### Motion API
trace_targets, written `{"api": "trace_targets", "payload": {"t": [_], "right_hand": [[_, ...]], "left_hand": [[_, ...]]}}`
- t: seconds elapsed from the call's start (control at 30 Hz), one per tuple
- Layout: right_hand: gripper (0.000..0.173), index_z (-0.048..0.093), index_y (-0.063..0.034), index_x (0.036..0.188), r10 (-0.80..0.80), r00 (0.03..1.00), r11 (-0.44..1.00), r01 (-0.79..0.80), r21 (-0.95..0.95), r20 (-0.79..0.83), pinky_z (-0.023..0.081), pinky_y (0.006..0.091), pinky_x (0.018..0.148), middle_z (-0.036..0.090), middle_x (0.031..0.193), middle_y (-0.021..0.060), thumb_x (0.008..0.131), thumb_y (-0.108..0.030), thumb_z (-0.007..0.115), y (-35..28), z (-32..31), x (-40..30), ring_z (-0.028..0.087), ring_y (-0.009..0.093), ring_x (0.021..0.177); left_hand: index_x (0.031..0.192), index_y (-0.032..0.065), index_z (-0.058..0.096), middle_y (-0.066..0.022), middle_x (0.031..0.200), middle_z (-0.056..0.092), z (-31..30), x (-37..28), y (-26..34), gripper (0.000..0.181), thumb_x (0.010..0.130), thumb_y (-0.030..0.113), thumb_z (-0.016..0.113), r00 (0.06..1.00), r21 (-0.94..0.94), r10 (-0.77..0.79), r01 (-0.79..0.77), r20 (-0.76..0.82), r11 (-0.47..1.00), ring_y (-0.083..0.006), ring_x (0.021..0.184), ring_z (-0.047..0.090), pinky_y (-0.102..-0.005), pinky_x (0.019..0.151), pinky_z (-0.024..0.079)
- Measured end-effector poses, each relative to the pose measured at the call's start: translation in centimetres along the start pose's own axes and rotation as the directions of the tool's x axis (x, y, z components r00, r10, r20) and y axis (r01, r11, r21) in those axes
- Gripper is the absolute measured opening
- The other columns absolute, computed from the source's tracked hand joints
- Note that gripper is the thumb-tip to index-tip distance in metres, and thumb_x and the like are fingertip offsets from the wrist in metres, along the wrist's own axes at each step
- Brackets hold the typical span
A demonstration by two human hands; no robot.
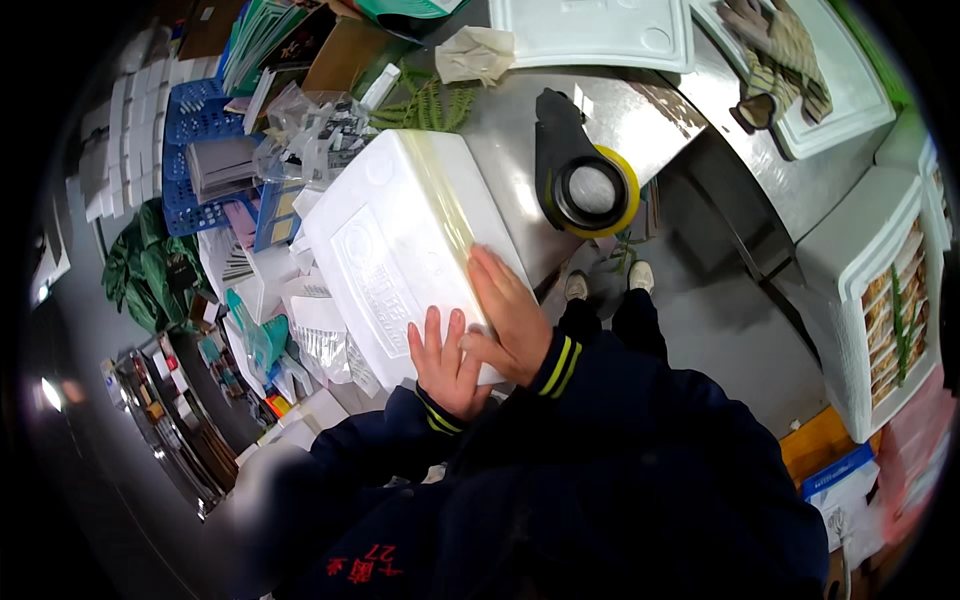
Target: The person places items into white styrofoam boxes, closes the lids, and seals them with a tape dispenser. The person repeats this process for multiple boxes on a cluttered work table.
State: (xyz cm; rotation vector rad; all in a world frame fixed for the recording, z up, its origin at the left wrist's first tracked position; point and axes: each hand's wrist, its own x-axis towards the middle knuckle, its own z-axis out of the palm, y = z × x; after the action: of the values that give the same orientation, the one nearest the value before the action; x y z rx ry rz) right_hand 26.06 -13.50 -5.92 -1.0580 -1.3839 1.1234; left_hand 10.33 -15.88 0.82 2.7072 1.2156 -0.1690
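A white foam box with a lid stands before me on the metal table. A strip of clear yellowish tape runs along its edge. My right hand lies flat over the lower part of this strip, its thumb pointing left. Just left of it, my left hand rests with spread fingers on the box's near end. Neither hand grips anything. A black tape dispenser with a large roll of tape lies on the metal table, right of the box.
Fern leaves and crumpled plastic bags lie behind the box. Blue plastic baskets stand left. A foam lid lies at the back, striped gloves on another lid. At right stands an open foam box with packed contents.
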Motion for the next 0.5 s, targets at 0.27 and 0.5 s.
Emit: {"api": "trace_targets", "payload": {"t": [0.27,0.5], "right_hand": [[0.065,0.034,0.0138,0.128,-0.141,0.986,0.990,0.137,-0.044,-0.088,0.025,0.0416,0.107,0.033,0.135,0.0319,0.088,-0.034,0.053,4.5,1.7,12.1,0.031,0.042,0.128],[0.048,0.051,0.0019,0.116,0.028,0.988,0.999,-0.024,-0.031,0.149,0.039,0.0393,0.094,0.053,0.117,0.0224,0.088,-0.037,0.051,3.3,3.7,22.5,0.050,0.038,0.108]], "left_hand": [[0.125,-0.0011,0.044,-0.0242,0.140,0.031,-0.7,0.7,-0.5,0.072,0.061,0.019,0.070,0.999,-0.060,-0.016,0.018,0.038,0.998,-0.0522,0.128,0.024,-0.0690,0.097,0.019],[0.122,-0.0010,0.048,-0.0213,0.138,0.034,-1.3,0.9,-0.7,0.071,0.063,0.031,0.072,0.994,0.022,-0.087,0.089,-0.068,0.996,-0.0458,0.130,0.025,-0.0649,0.098,0.024]]}}
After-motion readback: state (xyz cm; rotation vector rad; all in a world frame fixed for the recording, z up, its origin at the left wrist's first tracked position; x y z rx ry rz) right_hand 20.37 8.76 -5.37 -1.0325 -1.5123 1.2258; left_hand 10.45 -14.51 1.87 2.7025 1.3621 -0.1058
